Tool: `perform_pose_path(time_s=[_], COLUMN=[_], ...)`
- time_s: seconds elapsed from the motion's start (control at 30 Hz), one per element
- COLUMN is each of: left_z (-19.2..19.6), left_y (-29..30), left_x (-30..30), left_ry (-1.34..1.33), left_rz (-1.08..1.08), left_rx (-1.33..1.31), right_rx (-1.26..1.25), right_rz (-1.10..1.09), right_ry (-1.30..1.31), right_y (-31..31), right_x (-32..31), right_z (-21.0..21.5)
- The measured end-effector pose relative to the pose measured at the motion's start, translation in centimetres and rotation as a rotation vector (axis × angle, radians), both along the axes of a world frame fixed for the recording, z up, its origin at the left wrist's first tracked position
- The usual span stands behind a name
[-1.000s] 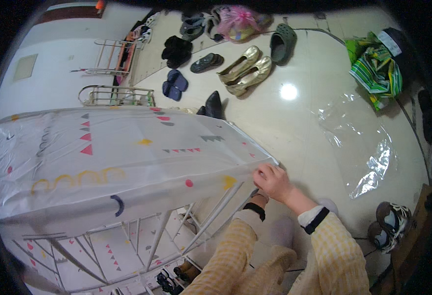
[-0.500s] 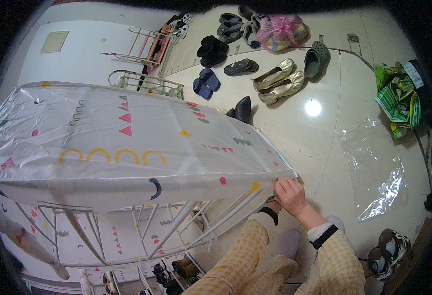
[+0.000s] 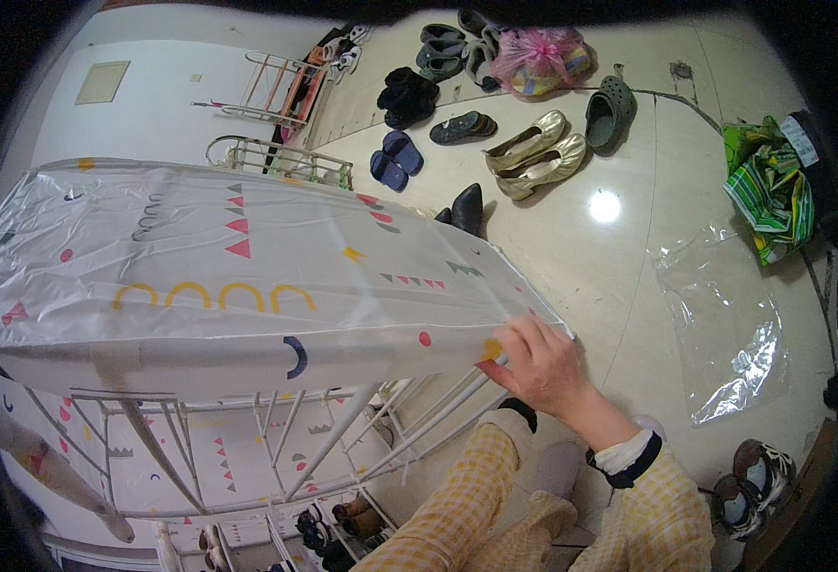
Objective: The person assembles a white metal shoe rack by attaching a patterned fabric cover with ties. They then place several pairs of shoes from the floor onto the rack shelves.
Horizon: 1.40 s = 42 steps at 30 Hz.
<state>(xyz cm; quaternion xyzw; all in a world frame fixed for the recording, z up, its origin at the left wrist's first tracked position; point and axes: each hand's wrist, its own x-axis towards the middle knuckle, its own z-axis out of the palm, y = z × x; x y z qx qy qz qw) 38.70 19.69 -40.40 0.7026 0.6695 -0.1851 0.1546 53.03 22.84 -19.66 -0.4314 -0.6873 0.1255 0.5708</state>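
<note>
A white cover (image 3: 190,253) printed with small coloured shapes is stretched over a rack of pale metal tubes (image 3: 333,443). At the cover's right corner my right hand (image 3: 543,367) grips the edge, fingers on top and thumb at the side face. My left forearm (image 3: 457,486), in a yellow checked sleeve, reaches up to the same corner. Beyond its dark cuff the left hand is hidden behind the right hand and the cover's edge, so its fingers do not show.
Gold flats (image 3: 538,157), blue slippers (image 3: 397,160), a grey-green clog (image 3: 610,114) and a pink bag (image 3: 538,57) lie on the tiled floor. Clear plastic wrapping (image 3: 724,334) and a green striped bag (image 3: 771,195) are at right. Several shoes (image 3: 338,534) sit low in the rack.
My right hand has shifted left and slightly up along the cover's edge, its thumb now spread on the side face. The left hand, partly seen before, is now hidden.
</note>
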Motion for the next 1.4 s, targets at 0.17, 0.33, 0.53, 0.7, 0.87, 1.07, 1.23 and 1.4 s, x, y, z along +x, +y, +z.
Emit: perform_pose_path(time_s=[0.17,0.33,0.53,0.7,0.87,1.07,1.23,1.4], left_z=[-0.3,-1.1,-1.3,-1.3,-2.1,-2.8,-2.5,-3.5], left_y=[0.4,1.9,3.1,2.1,0.4,-0.5,-0.4,0.0], left_x=[1.0,1.4,-0.1,-0.3,-1.5,0.0,-0.1,-1.0], left_ry=[0.016,0.013,-0.374,-0.315,-1.081,-1.099,-1.162,-1.113], left_rz=[0.016,-0.052,-0.372,-0.166,0.19,0.422,0.469,0.365], left_rx=[0.025,0.047,-0.135,-0.181,-0.214,-0.256,-0.265,-0.262], right_rx=[0.134,0.151,0.145,-0.126,-0.612,-1.063,-1.266,-1.25], right_rz=[0.159,0.171,0.176,0.172,-0.112,-0.083,0.085,0.102], right_ry=[0.097,0.095,0.046,0.097,0.308,0.481,0.521,0.747], right_y=[1.0,-0.7,-2.7,-6.6,-6.4,-3.8,-2.5,-2.2], right_x=[-0.2,-0.4,-3.1,-3.4,-1.9,-2.3,-2.3,-2.6], right_z=[3.6,4.1,0.8,-6.3,-14.8,-21.2,-22.8,-24.3])
